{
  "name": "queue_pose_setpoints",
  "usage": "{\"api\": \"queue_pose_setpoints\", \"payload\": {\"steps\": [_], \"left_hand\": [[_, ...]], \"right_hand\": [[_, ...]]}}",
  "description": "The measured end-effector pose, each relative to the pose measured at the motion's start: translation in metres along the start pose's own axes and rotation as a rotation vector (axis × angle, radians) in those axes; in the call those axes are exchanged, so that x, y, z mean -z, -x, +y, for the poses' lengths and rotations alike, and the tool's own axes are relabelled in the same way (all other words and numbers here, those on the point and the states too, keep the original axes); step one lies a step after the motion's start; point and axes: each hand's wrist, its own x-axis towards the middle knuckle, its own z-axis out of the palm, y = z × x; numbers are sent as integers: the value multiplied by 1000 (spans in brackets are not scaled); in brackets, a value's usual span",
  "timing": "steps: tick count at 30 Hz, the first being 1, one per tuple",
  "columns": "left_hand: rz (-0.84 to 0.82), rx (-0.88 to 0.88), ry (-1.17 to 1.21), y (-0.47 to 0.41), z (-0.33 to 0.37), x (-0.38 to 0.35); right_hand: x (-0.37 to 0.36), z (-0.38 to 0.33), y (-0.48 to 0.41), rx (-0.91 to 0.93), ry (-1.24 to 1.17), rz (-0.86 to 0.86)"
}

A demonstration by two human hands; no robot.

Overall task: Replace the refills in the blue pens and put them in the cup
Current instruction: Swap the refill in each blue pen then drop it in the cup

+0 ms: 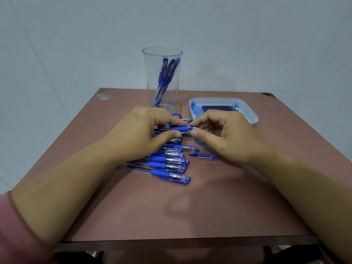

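My left hand pinches a blue pen by its blue grip, holding it level above the pile. My right hand pinches the pen's metal tip end between thumb and forefinger. Beneath the hands lies a pile of several blue pens with caps on. A loose clear cap lies to the right of the pile. A tall clear cup stands behind the hands with a few blue pens inside. A white tray at the right rear holds several dark refills.
The brown table has its front edge close to me and corners at the far left and far right. A pale wall rises behind the cup. A pink sleeve covers my left upper forearm at the lower left.
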Motion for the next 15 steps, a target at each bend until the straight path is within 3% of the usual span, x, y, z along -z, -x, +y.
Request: {"api": "queue_pose_setpoints", "payload": {"steps": [6, 15], "left_hand": [[2, 0, -8, 0, 1, 0], [-30, 77, 65, 0, 1, -2]], "right_hand": [[1, 0, -1, -54, -44, 19], [1, -1, 0, 36, -73, 74]]}}
